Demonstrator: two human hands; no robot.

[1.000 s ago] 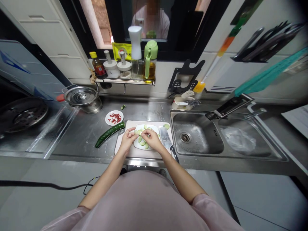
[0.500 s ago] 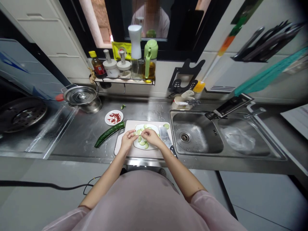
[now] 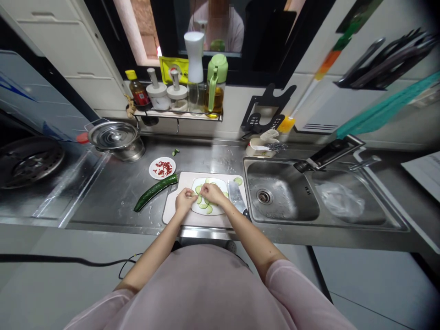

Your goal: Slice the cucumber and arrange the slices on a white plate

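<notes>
A white plate (image 3: pixel 220 209) with several pale green cucumber slices (image 3: pixel 203 206) stands on a light cutting board (image 3: pixel 178 219). At the plate's left edge, my left hand (image 3: pixel 184 200) is closed in a pinch on what looks like a thin cucumber slice, mostly hidden by the fingers. Over the plate's upper middle is my right hand (image 3: pixel 212 193), its fingers pinched together; what they hold, if anything, is hidden. A cleaver (image 3: pixel 236 197) lies on the board right of the plate, below a single cucumber round (image 3: pixel 238 181).
Left of the board lies a cut cucumber (image 3: pixel 154 192), below a small dish (image 3: pixel 153 171) of chopped red pieces. A lidded pot (image 3: pixel 129 152) stands further left. To the right is a steel sink (image 3: pixel 285 201). A shelf of seasoning bottles (image 3: pixel 140 94) hangs behind.
My left hand has shifted slightly right and its fingers have curled in more. My right hand stays over the plate, its fingers drawn slightly up and left.
</notes>
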